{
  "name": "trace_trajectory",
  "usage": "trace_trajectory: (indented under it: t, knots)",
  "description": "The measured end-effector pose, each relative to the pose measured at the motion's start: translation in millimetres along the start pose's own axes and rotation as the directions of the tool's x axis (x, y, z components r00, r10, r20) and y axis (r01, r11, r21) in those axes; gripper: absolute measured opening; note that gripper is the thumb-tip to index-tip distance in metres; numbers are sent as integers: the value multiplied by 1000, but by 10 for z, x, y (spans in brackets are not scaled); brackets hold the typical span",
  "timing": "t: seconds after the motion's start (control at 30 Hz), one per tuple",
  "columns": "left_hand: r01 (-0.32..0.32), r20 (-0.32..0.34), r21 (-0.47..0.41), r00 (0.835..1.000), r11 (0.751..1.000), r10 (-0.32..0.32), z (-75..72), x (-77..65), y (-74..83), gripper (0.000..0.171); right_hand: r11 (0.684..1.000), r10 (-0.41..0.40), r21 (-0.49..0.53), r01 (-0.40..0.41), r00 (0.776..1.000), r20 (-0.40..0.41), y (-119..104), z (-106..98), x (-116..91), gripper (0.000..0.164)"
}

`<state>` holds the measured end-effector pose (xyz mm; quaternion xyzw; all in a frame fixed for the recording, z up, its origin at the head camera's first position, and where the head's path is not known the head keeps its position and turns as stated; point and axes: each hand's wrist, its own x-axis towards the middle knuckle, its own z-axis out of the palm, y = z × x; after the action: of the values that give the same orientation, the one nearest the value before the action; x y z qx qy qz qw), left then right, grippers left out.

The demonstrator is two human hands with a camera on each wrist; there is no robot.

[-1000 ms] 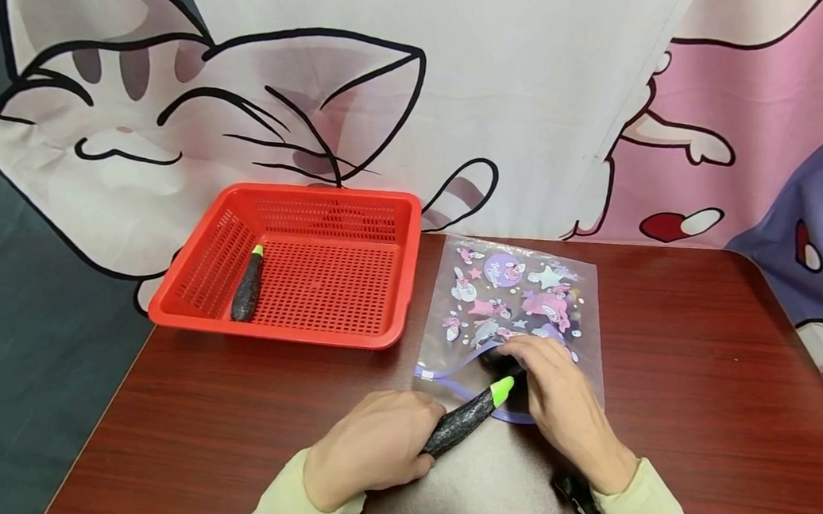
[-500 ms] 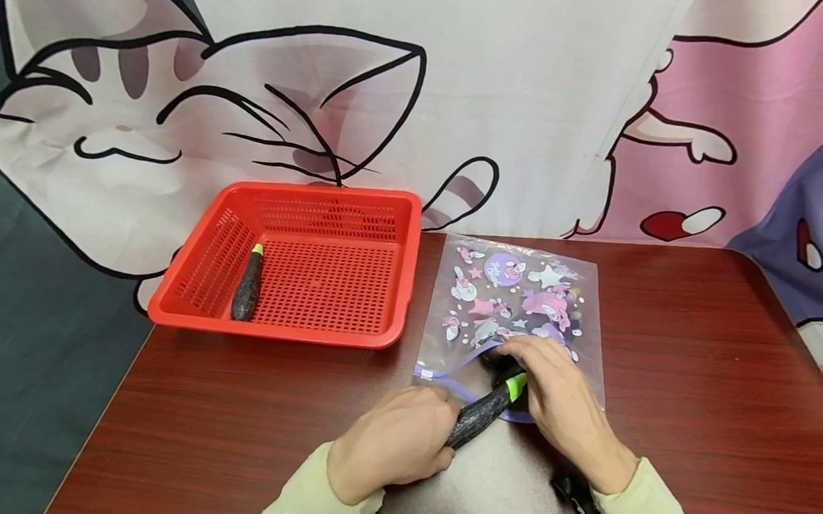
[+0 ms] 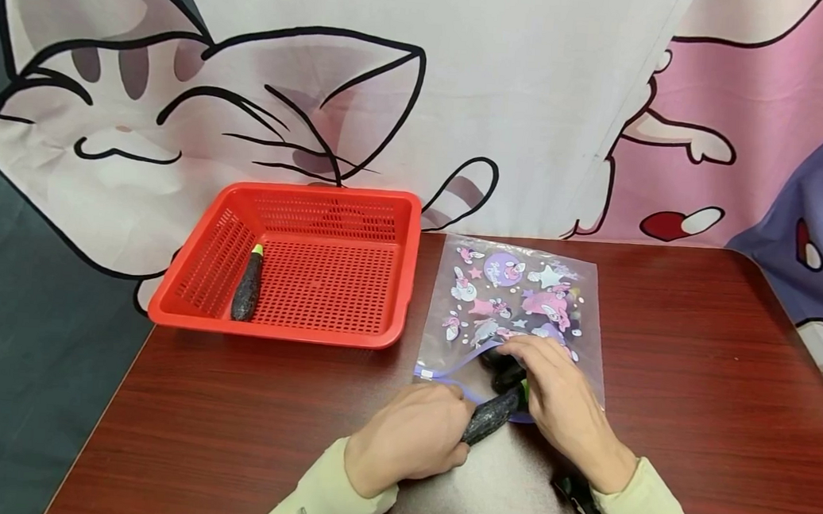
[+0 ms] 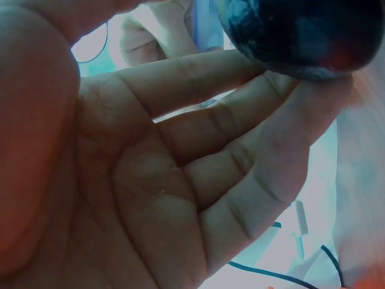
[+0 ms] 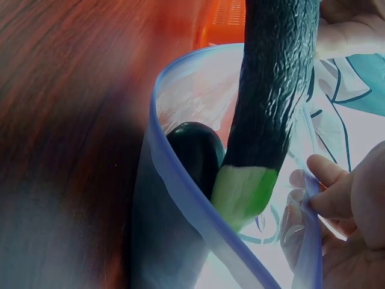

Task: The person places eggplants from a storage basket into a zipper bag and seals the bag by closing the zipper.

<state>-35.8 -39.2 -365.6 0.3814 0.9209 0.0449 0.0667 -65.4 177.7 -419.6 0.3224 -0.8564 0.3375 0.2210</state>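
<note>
My left hand [image 3: 413, 432] grips the back end of a dark, wrinkled cucumber [image 3: 492, 419] with a bright green tip. In the right wrist view that tip points down inside the mouth of a clear zip bag [image 5: 207, 220] with a purple rim. My right hand [image 3: 573, 404] pinches the rim and holds the mouth apart; its fingertips [image 5: 331, 201] show on the rim. Inside the bag lies a smooth, dark, rounded thing [image 5: 195, 150], its kind unclear. The left wrist view shows the cucumber's dark end [image 4: 307, 36] at my fingertips.
A red perforated basket [image 3: 273, 333] stands left of the bag on the brown table [image 3: 690, 372]. Another green-tipped cucumber [image 3: 247, 289] lies along its left side. A printed cartoon curtain [image 3: 537, 98] hangs behind the table.
My left hand has moved right and slightly up, carrying the cucumber's green tip into the bag's mouth, partly behind my right hand. My right hand and the bag have stayed in place.
</note>
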Motion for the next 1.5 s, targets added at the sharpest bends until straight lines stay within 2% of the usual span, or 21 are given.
trace_trajectory:
  t: [0.37, 0.83, 1.13, 1.5]
  knots:
    - [-14, -39, 46, 999, 999, 16, 71, 100, 37, 24, 1000, -2, -1, 2, 1000, -6, 0, 1, -4, 43]
    - [18, -119, 51, 993, 999, -12, 101, 214, 99, 36, 1000, -7, 6, 7, 1000, -14, -5, -3, 4, 42]
    - [13, -221, 37, 975, 999, -5, 173, 268, 130, 29, 1000, -19, 7, 20, 1000, -21, -13, 4, 7, 41]
    - [30, -296, 43, 955, 999, -16, 230, 346, 158, 22, 1000, -21, 5, 21, 999, -25, -25, 7, 12, 40]
